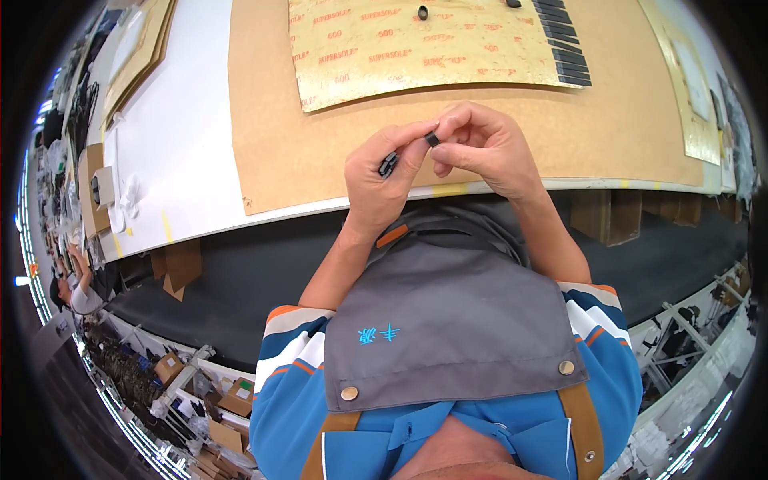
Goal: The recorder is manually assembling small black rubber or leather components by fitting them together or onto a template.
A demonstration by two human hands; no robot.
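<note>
My left hand (378,172) and my right hand (490,150) meet above the near part of the tan board. Between their fingertips is a small black strip bent into a loop (433,139), pinched from both sides. More small black strips (388,165) are tucked in the curled fingers of my left hand. Beyond my hands lies a yellowish sheet with red print (352,76). A finished-looking black loop (423,13) stands on it, and another small black piece (514,3) is at the top edge. Several black strips (570,60) line its right side.
The brown board (272,160) covers much of the white table (188,160). Flat brown panels (140,60) lie at the left, a framed panel (694,88) at the right. A small open carton (96,188) sits by the left edge. Another person (80,292) is far left.
</note>
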